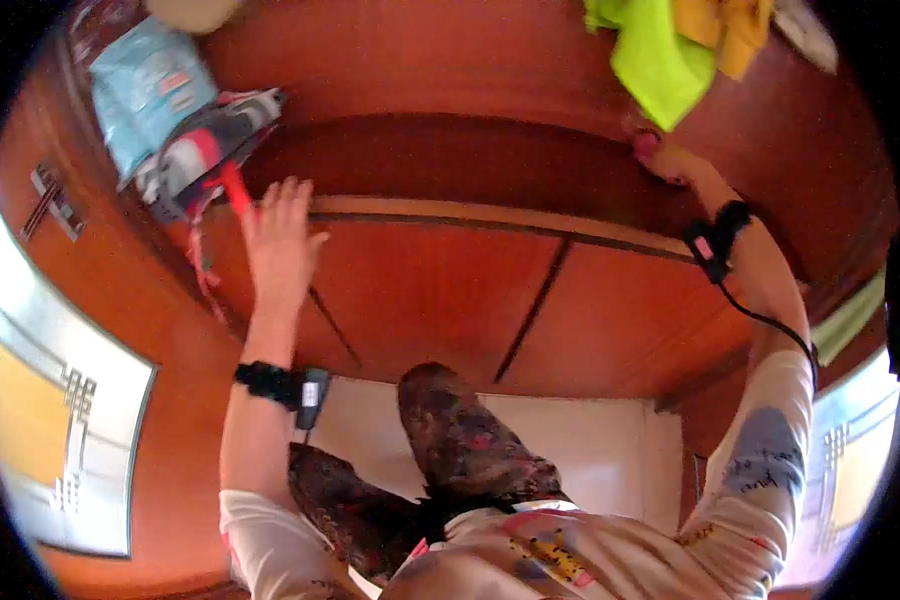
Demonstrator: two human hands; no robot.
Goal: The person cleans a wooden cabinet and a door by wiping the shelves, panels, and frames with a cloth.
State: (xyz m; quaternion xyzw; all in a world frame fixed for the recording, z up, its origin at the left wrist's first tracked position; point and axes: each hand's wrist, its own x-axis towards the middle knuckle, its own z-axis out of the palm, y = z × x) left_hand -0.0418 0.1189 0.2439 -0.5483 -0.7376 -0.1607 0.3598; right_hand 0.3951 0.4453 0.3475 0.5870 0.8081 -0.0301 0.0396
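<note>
A red strap [234, 188] lay just beside the left hand [281, 235], whose fingers were straight and spread; touch was unclear. Farther right, the right hand [676, 166] had its fingers closed on a blurred pink item [648, 143], near a lime cloth [660, 72].

Head-worn view, facing forward and down, near both hands [281, 238]

A long, dark red-brown wooden shelf [450, 165] with a lighter front edge holds the things. At its left end sits a shiny pale blue plastic packet [135, 90]. A crumpled grey, white and red cloth bundle [185, 165] rests against the packet, its straps dangling over the shelf's front.
</note>
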